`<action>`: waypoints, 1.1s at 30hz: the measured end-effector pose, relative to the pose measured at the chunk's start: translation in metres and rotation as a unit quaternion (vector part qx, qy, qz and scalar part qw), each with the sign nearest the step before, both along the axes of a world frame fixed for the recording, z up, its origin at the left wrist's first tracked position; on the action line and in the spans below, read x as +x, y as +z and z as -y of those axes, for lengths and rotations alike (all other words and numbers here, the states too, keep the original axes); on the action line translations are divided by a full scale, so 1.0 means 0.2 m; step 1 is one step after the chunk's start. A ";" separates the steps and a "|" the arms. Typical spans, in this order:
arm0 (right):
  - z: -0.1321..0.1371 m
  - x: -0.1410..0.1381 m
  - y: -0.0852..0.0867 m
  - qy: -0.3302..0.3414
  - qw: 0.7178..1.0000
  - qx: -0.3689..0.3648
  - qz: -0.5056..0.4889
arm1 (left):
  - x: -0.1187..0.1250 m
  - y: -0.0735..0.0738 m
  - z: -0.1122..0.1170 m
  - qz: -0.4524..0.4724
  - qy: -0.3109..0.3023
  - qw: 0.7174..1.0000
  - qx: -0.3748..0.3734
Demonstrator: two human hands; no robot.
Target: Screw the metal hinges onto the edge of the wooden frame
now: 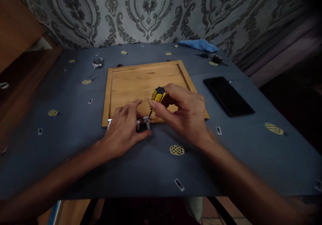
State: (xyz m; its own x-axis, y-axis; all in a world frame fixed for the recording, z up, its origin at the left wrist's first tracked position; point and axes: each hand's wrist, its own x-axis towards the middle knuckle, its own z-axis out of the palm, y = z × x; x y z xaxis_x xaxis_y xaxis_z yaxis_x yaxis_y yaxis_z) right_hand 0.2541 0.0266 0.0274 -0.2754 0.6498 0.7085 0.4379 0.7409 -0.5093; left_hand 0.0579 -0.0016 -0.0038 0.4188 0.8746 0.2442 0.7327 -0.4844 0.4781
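A wooden panel (132, 86) with a raised frame lies flat, its near edge toward me. At that edge sits a metal hinge (148, 124), partly covered by my left hand (125, 126). The thumb of this hand presses along the hinge's near side while the fingers rest over the panel. My right hand (187, 112) grips a short yellow-and-black screwdriver (159, 94), tilted, with its shaft pointing down onto the hinge. Another bit of shiny metal (109, 121) shows at the panel's near left corner, mostly hidden by my left hand.
Beyond the panel's left corner lie another metal hinge (98, 63) and small screws (95, 77). A black phone (228, 96) is to the right. A blue cloth (198, 45) and a dark tool (212, 57) lie at the back right of the grey-covered table (151, 171).
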 end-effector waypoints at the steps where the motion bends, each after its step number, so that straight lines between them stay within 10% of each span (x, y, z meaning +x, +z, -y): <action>1: 0.00 0.00 0.00 -0.001 1.000 -0.002 0.001 | 0.00 0.00 0.00 0.001 -0.001 1.000 -0.006; 33: 0.03 -0.03 -0.02 -0.017 0.997 -0.046 -0.061 | 0.00 0.03 0.00 -0.026 0.000 0.999 -0.022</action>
State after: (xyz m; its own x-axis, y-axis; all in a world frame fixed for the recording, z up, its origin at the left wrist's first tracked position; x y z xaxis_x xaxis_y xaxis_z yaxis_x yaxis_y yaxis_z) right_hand 0.2483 0.0199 0.0234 -0.1667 0.7208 0.6728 0.3928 0.6744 -0.6252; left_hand 0.0585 -0.0018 0.0019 0.4292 0.8843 0.1840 0.7571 -0.4633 0.4605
